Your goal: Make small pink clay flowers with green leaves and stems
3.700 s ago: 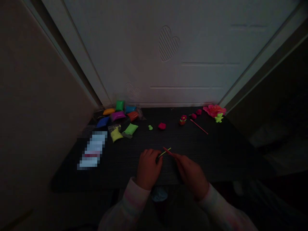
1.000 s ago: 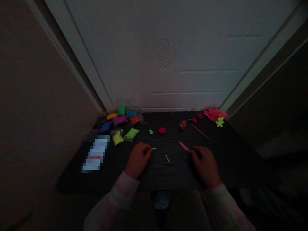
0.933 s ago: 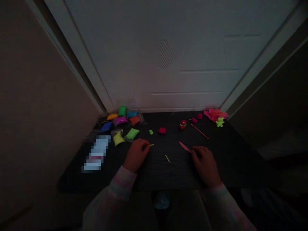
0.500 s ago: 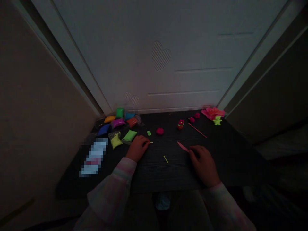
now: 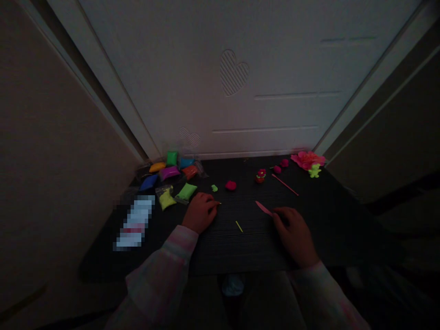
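Observation:
My right hand (image 5: 294,231) is closed round the handle of a pink plastic clay knife (image 5: 263,208), its blade pointing left just above the dark table. My left hand (image 5: 201,212) rests on the table with its fingers drawn together at a thin yellow-green clay strip (image 5: 220,203); only the strip's tip shows past the fingertips. Between the hands lies another thin yellow-green clay strip (image 5: 239,226). Beyond my left hand are a small light-green clay piece (image 5: 214,188) and a dark pink clay lump (image 5: 230,185).
Several bags of coloured clay (image 5: 186,192) cover the left back of the table (image 5: 220,256). A small clay flower in a pot (image 5: 261,175), a pink stick (image 5: 285,184), pink balls (image 5: 277,169), a pink flower (image 5: 307,159) and a yellow-green figure (image 5: 314,171) stand at right. A white door (image 5: 172,68) is behind.
My left fingers have moved slightly right over the strip, so less of it shows. My right hand still holds the knife. The view has shifted a little.

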Motion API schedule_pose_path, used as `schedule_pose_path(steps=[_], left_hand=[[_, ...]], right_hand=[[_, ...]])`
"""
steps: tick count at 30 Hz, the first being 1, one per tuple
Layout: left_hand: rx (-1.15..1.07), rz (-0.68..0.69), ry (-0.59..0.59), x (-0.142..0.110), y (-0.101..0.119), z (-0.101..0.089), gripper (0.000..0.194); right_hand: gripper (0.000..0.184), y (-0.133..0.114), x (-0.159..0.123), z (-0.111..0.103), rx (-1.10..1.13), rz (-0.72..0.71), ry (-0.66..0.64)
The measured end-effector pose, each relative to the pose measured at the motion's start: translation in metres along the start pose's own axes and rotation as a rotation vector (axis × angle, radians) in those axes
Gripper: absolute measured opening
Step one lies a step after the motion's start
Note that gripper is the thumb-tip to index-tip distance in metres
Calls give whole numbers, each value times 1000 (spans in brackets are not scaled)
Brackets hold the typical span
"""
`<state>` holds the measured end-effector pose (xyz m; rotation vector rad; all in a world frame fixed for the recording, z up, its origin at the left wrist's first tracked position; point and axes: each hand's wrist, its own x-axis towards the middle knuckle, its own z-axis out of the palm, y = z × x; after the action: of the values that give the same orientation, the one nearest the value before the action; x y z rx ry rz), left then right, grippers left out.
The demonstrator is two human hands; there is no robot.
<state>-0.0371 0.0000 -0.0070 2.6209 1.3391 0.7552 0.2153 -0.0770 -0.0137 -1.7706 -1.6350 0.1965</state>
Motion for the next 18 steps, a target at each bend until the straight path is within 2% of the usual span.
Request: schedule_pose_path(steps=[8,18], left_hand=[[-10,-32,53,-1,2,-3,17],[-13,-69,46,1,-2,0,10]], right_hand=[[21,0,0,-1,15,5,-7],[21,0,0,-1,20,-4,-5]])
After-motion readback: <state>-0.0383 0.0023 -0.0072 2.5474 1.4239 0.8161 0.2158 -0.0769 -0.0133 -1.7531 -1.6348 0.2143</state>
